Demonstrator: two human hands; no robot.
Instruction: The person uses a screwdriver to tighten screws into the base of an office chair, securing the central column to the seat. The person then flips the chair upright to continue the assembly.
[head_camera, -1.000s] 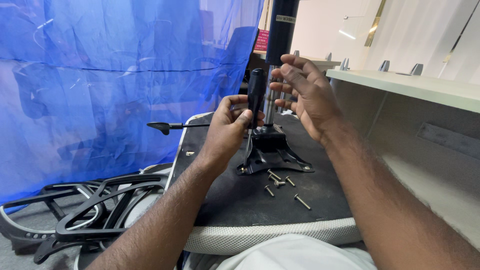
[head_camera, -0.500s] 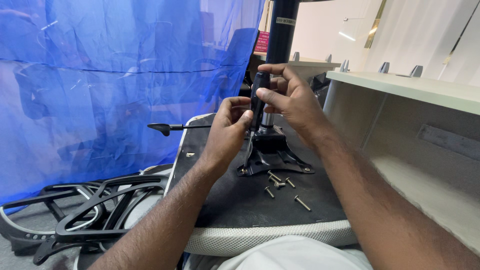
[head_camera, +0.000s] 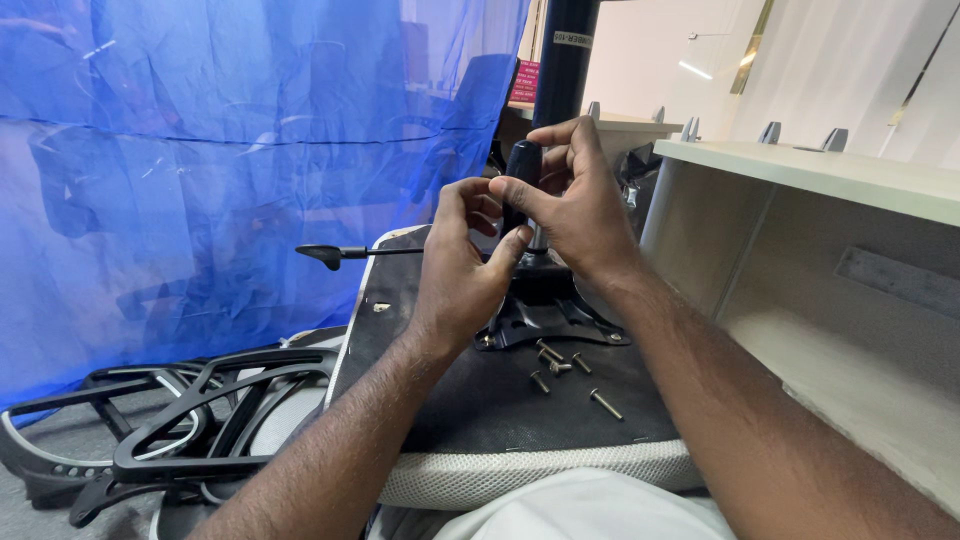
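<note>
Small white label (head_camera: 571, 39) on dark pole; behind it, perhaps a pink sign (head_camera: 524, 80).

A black tool handle (head_camera: 523, 165) stands upright above the black metal chair mechanism (head_camera: 545, 318).

Two hands counted: left hand (head_camera: 462, 262), right hand (head_camera: 572, 205). One black-handled tool (head_camera: 522, 178) seen. One black metal mechanism plate (head_camera: 545, 318) seen. Five loose bolts (head_camera: 560, 368) counted on upturned seat (head_camera: 500, 400). One lever (head_camera: 370, 252) noted. One blue sheet (head_camera: 200, 170) seen.
</note>
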